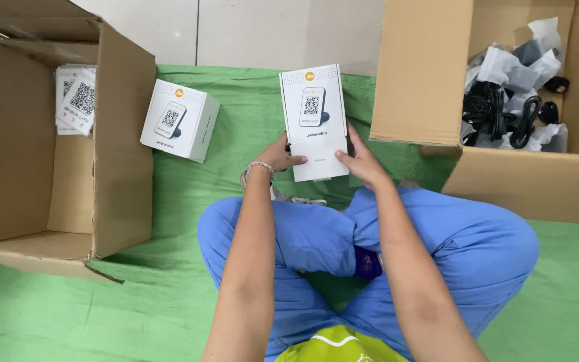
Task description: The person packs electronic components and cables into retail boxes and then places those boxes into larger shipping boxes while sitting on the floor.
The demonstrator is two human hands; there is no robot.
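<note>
A white product box (313, 110) with a small device pictured on its lid stands in front of me on the green cloth. Its inner tray (321, 164) slides out at the near end. My left hand (280, 157) grips the tray's left side, a bead bracelet on that wrist. My right hand (360, 159) holds the tray's right side, thumb on its front. Both forearms reach out over my crossed legs in blue trousers.
A second white box (179, 120) of the same kind lies to the left. An open carton (112, 144) on the left holds a few more (75, 99). An open carton (430, 80) on the right holds black cables and plastic bags (514, 100). Green cloth (169, 295) covers the floor.
</note>
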